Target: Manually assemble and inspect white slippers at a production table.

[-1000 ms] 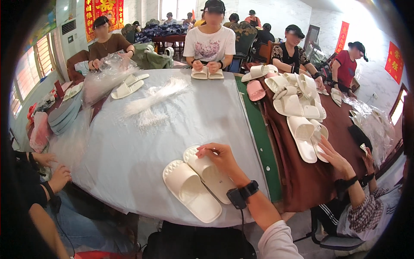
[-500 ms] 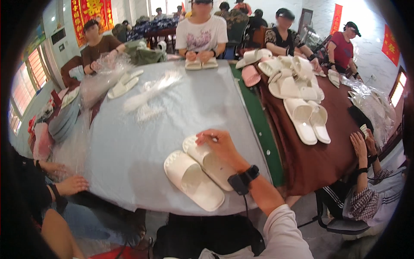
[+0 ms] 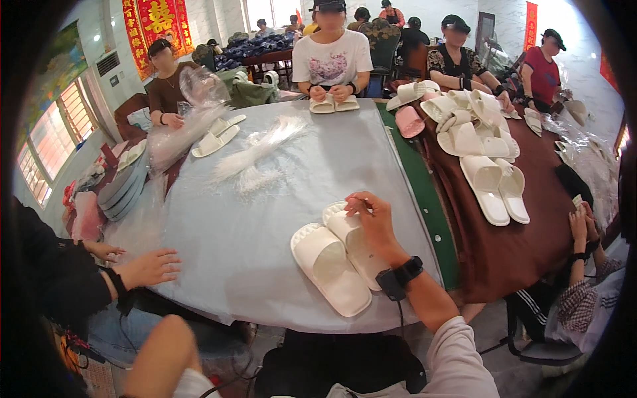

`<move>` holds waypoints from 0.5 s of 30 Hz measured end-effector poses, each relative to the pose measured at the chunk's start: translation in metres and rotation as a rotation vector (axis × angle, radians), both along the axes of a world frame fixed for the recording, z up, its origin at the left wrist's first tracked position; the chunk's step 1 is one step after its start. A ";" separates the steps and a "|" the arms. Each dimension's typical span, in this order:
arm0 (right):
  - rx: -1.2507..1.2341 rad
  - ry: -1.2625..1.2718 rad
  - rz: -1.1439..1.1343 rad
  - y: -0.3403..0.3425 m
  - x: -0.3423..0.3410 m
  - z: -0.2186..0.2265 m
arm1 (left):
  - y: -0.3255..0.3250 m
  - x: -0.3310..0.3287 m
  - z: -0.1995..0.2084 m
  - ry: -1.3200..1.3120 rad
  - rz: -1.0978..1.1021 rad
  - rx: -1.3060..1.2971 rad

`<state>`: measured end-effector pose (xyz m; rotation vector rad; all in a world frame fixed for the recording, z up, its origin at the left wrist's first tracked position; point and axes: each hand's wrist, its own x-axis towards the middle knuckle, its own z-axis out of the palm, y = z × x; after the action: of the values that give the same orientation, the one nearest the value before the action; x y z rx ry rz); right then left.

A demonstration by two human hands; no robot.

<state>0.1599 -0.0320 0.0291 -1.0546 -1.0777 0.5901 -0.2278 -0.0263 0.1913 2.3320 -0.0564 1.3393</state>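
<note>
A pair of white slide slippers lies on the grey-blue tablecloth right in front of me, straps up and heels toward me. My right hand (image 3: 373, 222) reaches over the right slipper (image 3: 358, 260). Its fingers are bent together in a pinch at that slipper's toe end; what they hold, if anything, is too small to make out. The left slipper (image 3: 330, 268) lies beside it, untouched. A black device is strapped round my right wrist. At lower left my left arm (image 3: 171, 345) shows only bent, and its hand is out of view.
Clear plastic bags (image 3: 265, 149) lie mid-table. White slippers (image 3: 474, 126) and a pink one (image 3: 410, 121) lie to the right, mostly on brown cloth. Co-workers sit around; one's hand (image 3: 151, 266) rests at the left table edge, and another handles slippers (image 3: 334, 104) across from me.
The whole view has shifted right and slightly down. My right hand keeps its pinch at the slipper's toe. My bent left arm shows more. The left neighbour's hand has moved further over the table.
</note>
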 end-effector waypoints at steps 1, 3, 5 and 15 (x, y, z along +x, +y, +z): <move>-0.020 -0.015 -0.040 0.002 0.003 0.002 | 0.000 0.007 0.000 -0.042 -0.021 -0.009; -0.034 -0.015 -0.034 0.002 0.003 0.000 | 0.002 0.029 0.004 -0.131 -0.065 -0.023; -0.047 -0.143 0.030 0.000 0.004 0.000 | 0.004 0.059 0.012 -0.226 -0.113 -0.038; 0.002 -0.278 -0.025 -0.012 -0.005 0.008 | 0.079 0.207 -0.061 0.427 0.166 -0.345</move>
<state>0.1549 -0.0440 0.0372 -1.1696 -1.3041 0.4299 -0.0211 0.0529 0.1299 2.2994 0.4704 0.8123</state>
